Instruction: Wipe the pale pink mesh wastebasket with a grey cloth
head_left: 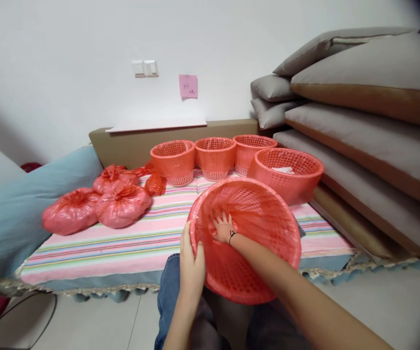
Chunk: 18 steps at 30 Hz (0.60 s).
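A red plastic basket (268,199) lined with a thin red plastic bag (253,214) is tilted toward me above my knees. My left hand (192,257) grips its left rim, thumb on the near side and fingers round the outside. Inside the basket, my right hand (223,227) lies with fingers spread against the bag on the left inner wall. A dark cord circles the right wrist. The bag is folded over the rim and falls in creases toward the bottom.
Behind stand several red baskets (215,153); the nearest basket (286,182) holds something white. Tied red bags (122,206) lie on the striped cover (137,250) at left. Grey cushions (370,131) are stacked at right. A pink note (188,86) hangs on the wall.
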Tool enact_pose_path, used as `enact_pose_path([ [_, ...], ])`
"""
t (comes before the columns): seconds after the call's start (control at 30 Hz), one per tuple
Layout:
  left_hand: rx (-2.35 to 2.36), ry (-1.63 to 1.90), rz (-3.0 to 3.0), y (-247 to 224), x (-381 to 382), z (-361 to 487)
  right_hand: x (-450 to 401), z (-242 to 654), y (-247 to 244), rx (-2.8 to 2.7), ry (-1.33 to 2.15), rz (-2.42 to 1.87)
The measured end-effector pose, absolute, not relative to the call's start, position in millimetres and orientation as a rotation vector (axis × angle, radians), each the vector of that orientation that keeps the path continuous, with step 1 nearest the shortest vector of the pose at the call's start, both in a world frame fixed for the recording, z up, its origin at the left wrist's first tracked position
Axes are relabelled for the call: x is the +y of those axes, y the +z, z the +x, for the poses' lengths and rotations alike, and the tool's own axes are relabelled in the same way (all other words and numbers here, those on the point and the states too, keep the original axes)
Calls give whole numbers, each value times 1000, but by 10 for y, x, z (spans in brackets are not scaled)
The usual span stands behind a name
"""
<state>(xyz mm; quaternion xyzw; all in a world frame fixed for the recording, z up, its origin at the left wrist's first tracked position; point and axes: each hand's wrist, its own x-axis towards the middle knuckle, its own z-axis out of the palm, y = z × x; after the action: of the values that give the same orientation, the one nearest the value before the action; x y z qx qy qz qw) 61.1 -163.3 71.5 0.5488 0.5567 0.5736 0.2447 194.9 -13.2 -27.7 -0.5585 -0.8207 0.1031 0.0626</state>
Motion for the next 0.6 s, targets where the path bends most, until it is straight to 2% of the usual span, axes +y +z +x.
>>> enact_pose_path([
  [0.33,1622,1534,1531,792,-1637,520,-69,1953,-530,-2496,401,-1691],
  [0.6,1602,1555,1729,886,-1449,485,-76,1902,-487,-2482,433,-1687],
])
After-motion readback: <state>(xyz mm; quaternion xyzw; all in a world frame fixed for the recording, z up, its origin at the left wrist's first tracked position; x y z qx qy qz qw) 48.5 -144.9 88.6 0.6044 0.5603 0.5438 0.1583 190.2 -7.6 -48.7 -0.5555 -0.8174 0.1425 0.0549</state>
